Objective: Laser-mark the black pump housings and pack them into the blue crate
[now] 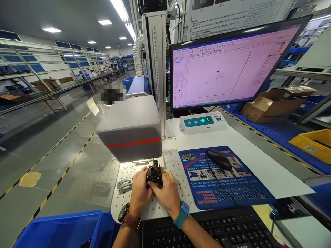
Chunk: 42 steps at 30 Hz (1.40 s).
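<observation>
Fingers of the left hand (139, 187) close round one side of a black round fitting (153, 173), and over at the other side the right hand (168, 191) does the same, so the person I am watching has it squeezed between two bare hands, thumbs laid along the edge nearest the body. That fitting, with an open round neck facing up and a small touch of red near its top, sits over the far half of the perforated plate (178, 162); the hands hide its underside, so I cannot tell whether it touches the metal. A slotted bracket (124, 184) lies on the plate, just to the left of the left hand. Above the far end of the plate hangs a grey machine head (129, 124) with a red stripe, and behind the plate rises an upright column (156, 69) marked with a scale. Right of the plate lies a blue mouse pad (207, 187) bearing a black mouse (219, 159), and beyond, to the plate's far right, are a white control box (204, 123) showing a green light and a lit monitor (219, 72). On the near side of the plate is a black keyboard (212, 227), partly beneath the right forearm, while a blue bin (64, 216) stands to the plate's near left.
</observation>
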Each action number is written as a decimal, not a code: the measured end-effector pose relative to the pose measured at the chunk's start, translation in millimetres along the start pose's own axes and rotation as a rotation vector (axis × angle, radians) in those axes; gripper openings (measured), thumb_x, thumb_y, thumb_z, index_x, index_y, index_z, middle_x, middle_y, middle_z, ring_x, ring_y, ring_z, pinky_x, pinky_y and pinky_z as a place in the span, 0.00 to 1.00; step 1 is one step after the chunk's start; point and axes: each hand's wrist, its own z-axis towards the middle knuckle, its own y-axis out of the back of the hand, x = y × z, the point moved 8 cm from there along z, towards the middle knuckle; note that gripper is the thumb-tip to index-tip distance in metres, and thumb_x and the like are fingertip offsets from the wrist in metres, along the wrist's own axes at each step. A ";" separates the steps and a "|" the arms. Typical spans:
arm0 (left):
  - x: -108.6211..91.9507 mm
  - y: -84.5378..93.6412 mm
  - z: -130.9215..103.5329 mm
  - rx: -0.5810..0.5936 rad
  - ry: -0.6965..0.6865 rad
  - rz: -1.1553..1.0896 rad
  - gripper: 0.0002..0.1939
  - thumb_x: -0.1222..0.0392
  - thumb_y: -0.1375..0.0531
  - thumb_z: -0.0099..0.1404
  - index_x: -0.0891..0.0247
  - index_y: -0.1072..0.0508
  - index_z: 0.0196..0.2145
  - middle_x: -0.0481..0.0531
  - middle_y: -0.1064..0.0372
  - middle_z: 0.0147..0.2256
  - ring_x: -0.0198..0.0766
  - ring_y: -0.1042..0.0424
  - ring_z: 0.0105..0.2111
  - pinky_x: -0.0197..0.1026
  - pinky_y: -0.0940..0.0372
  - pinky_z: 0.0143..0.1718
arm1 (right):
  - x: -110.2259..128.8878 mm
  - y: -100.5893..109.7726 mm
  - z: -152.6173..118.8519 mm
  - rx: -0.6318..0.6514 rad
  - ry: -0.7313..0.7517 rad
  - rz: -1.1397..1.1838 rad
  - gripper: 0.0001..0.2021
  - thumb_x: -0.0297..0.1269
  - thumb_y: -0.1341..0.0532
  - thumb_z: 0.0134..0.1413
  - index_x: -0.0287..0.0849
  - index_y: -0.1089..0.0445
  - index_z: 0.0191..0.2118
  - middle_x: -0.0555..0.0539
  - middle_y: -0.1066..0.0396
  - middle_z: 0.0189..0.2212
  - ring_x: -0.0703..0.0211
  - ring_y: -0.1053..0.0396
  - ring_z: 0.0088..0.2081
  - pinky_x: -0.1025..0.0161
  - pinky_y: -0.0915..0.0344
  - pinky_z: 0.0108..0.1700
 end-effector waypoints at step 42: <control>-6.1 2.3 0.9 0.008 -0.058 0.027 0.21 0.61 0.38 0.66 0.59 0.30 0.56 0.60 0.23 0.54 0.56 0.27 0.58 0.63 0.32 0.58 | -13.7 14.8 -18.0 0.040 -0.098 0.006 0.44 0.45 0.28 0.54 0.37 0.46 0.72 0.33 0.29 0.61 0.35 0.31 0.63 0.39 0.25 0.60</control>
